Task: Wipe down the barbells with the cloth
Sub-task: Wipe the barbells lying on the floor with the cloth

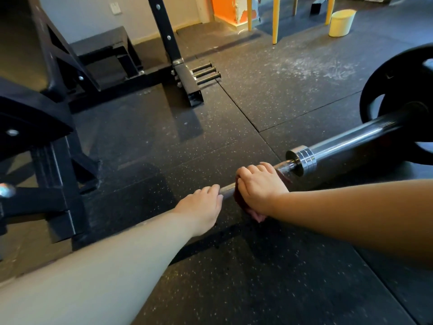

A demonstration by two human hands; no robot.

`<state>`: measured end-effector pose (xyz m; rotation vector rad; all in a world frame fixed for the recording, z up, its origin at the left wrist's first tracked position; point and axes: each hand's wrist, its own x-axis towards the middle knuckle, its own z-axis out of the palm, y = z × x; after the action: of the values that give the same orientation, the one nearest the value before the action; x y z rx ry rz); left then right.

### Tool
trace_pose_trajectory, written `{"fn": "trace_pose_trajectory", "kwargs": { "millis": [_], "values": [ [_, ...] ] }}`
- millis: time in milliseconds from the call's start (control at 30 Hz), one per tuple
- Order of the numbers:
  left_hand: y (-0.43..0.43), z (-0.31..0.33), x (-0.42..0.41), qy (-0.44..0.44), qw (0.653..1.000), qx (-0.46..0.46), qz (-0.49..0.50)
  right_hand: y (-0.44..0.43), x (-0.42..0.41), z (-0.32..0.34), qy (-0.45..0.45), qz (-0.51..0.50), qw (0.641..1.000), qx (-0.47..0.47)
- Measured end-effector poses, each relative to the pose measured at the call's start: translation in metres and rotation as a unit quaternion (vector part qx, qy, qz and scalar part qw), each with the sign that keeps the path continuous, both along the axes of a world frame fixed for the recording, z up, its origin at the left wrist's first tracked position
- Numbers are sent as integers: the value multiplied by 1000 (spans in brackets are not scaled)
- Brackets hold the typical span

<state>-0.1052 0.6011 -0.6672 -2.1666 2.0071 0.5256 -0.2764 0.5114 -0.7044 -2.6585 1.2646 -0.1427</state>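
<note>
Rubber floor [234, 277]; cloth [241, 202] under right fingers [248, 171]

One barbell [339, 146], one dark red cloth [241, 200], two hands: left hand [201, 207], right hand [260, 184]. One black weight plate [398, 90] right, three pegs [206, 72] on the far rack [164, 31], one pale tub [342, 22] far right.

The barbell sleeve [351, 144] gleams as polished metal, the shaft [228, 190] duller and grey. The cloth [240, 200] looks like soft fabric. The floor [234, 277] is matt, speckled rubber.
</note>
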Motion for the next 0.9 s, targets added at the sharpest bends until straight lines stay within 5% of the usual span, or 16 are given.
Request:
{"fn": "trace_pose_trajectory", "kwargs": {
  "millis": [233,467,700,900],
  "values": [
    [11,7,13,-13,1000,21,-4,-7,-6,13,64,148,987,9],
    [21,14,23,-21,999,34,-2,6,6,9,71,63,995,-4],
    [22,10,26,-33,999,24,-7,6,13,20,80,169,981,44],
    [21,11,22,-40,999,32,2,7,27,14,71,55,996,18]
  ]
}}
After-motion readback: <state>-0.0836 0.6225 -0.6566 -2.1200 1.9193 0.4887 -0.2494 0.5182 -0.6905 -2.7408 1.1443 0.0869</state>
